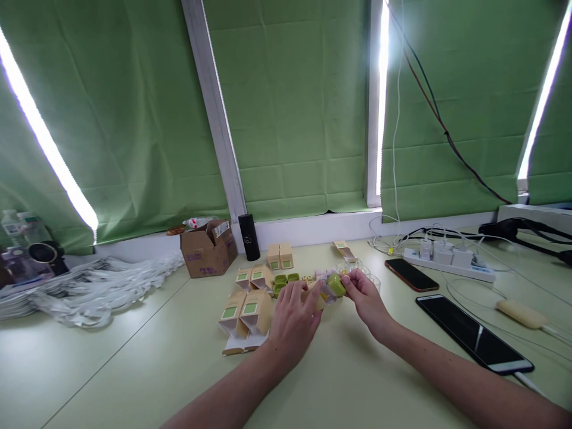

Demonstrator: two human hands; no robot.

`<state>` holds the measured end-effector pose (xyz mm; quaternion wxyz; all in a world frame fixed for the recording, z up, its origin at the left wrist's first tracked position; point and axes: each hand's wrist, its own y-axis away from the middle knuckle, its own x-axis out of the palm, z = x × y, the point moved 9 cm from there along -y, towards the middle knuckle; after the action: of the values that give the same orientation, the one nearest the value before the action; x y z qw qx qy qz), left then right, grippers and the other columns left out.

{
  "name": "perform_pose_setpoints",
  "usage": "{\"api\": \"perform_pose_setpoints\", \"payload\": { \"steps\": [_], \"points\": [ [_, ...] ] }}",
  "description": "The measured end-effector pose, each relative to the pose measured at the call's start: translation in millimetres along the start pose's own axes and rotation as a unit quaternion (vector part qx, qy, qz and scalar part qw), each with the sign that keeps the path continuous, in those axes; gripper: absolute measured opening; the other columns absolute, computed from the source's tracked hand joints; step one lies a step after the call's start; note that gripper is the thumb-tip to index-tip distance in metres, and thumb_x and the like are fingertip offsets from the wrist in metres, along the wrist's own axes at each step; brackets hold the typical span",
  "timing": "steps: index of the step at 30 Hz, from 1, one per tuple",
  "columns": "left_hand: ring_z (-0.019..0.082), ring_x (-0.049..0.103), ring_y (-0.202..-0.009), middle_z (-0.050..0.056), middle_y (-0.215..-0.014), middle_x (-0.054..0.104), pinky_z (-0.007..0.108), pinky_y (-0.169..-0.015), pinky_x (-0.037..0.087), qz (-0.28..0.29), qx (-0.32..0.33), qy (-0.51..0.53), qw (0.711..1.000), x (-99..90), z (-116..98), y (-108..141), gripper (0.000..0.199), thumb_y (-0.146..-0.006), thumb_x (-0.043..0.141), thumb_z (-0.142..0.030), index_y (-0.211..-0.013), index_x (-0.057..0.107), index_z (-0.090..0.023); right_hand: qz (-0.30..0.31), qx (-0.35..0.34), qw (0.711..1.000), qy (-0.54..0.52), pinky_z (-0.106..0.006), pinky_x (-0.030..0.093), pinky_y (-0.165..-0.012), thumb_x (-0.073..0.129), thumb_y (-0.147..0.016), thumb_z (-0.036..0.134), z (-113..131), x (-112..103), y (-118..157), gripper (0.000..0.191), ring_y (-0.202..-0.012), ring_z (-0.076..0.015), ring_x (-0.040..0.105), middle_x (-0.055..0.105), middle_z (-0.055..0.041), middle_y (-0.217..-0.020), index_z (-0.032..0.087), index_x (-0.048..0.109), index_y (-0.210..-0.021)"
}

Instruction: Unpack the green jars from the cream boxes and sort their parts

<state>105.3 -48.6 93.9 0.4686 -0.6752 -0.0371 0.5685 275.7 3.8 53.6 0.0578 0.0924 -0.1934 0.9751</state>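
Your left hand [292, 325] has its fingers loosely bent at the clear part [329, 297]; whether it grips is unclear. Your right hand [369, 305] pinches the green piece [336, 285] between thumb and fingertips, against that part. Left of your hands, the front cartons [254, 313] stand folded but gape. Beyond, green cups [281, 279] lie loose; farther back, small boxes [280, 256] look closed up.

Pale table [134, 369] | cartons [231, 313] | cardboard box [206, 259] | two phones [471, 333] | power strip [480, 273]
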Motion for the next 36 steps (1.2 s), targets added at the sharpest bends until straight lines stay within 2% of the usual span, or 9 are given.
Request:
{"api": "perform_pose_setpoints", "payload": {
  "steps": [10,16,22,27,30,32,34,36],
  "points": [
    [0.028,0.055,-0.108,0.01,-0.115,0.056,0.045,-0.094,0.052,0.01,-0.003,0.032,0.999,2.7,-2,1,0.068,-0.089,0.068,-0.022,-0.152,0.043,-0.028,0.008,-0.022,0.998,0.058,-0.036,0.053,-0.064,0.067,-0.077,0.08,2,4,3,0.056,-0.07,-0.0225,0.06,0.065,-0.0017,-0.072,0.026,0.054,-0.076],
    [0.028,0.054,-0.109,0.01,-0.117,0.056,0.047,-0.096,0.051,0.012,-0.014,0.038,0.999,3.7,-1,1,0.069,-0.09,0.067,-0.023,-0.153,0.04,-0.028,0.01,-0.034,0.997,0.073,-0.037,0.054,-0.066,0.065,-0.076,0.083,8,5,2,0.057,-0.073,-0.0242,0.062,0.067,-0.0033,-0.074,0.026,0.056,-0.078],
    [0.028,0.055,-0.113,0.01,-0.122,0.057,0.047,-0.099,0.05,-0.007,-0.074,0.066,0.995,2.0,21,0,0.071,-0.093,0.065,-0.022,-0.157,0.034,-0.028,-0.027,-0.015,0.999,-0.019,-0.039,0.056,-0.075,0.075,-0.073,0.074,16,-9,-2,0.052,-0.081,-0.0248,0.065,0.071,-0.0051,-0.085,0.026,0.06,-0.082],
    [0.029,0.056,-0.119,0.01,-0.127,0.058,0.051,-0.103,0.048,-0.052,-0.151,0.113,0.981,1.3,47,2,0.065,-0.098,0.059,-0.027,-0.157,0.033,-0.031,-0.01,-0.029,0.999,-0.014,-0.037,0.054,-0.07,0.079,-0.07,0.072,19,-12,-6,0.052,-0.075,-0.023,0.064,0.071,-0.0048,-0.08,0.024,0.06,-0.075],
    [0.028,0.053,-0.129,0.011,-0.137,0.057,0.052,-0.109,0.044,-0.085,-0.186,0.195,0.959,4.5,57,4,0.059,-0.099,0.056,-0.028,-0.155,0.036,-0.03,0.033,-0.022,0.999,0.017,-0.034,0.051,-0.062,0.08,-0.068,0.072,10,-4,-7,0.053,-0.066,-0.0197,0.06,0.066,-0.0011,-0.068,0.023,0.058,-0.071],
    [0.027,0.055,-0.128,0.01,-0.137,0.059,0.049,-0.107,0.047,-0.096,-0.218,0.273,0.932,9.3,64,5,0.056,-0.1,0.056,-0.033,-0.153,0.04,-0.029,0.074,-0.014,0.996,0.053,-0.032,0.048,-0.06,0.079,-0.07,0.07,1,5,-6,0.051,-0.063,-0.0181,0.057,0.062,0.0009,-0.064,0.023,0.058,-0.069],
    [0.025,0.062,-0.117,0.01,-0.131,0.064,0.043,-0.096,0.053,-0.098,-0.258,0.365,0.889,16.4,71,6,0.056,-0.098,0.059,-0.041,-0.151,0.042,-0.028,0.109,-0.014,0.989,0.101,-0.032,0.046,-0.061,0.075,-0.076,0.065,-6,12,-3,0.045,-0.063,-0.0176,0.056,0.062,0.0013,-0.064,0.023,0.059,-0.07],
    [0.022,0.066,-0.1,0.009,-0.12,0.07,0.036,-0.085,0.055,-0.097,-0.292,0.471,0.827,24.8,75,7,0.062,-0.095,0.064,-0.049,-0.148,0.043,-0.026,0.133,-0.019,0.979,0.153,-0.031,0.044,-0.064,0.071,-0.081,0.057,-9,17,0,0.036,-0.065,-0.0177,0.056,0.063,0.0009,-0.068,0.023,0.061,-0.073]
  ]
}}
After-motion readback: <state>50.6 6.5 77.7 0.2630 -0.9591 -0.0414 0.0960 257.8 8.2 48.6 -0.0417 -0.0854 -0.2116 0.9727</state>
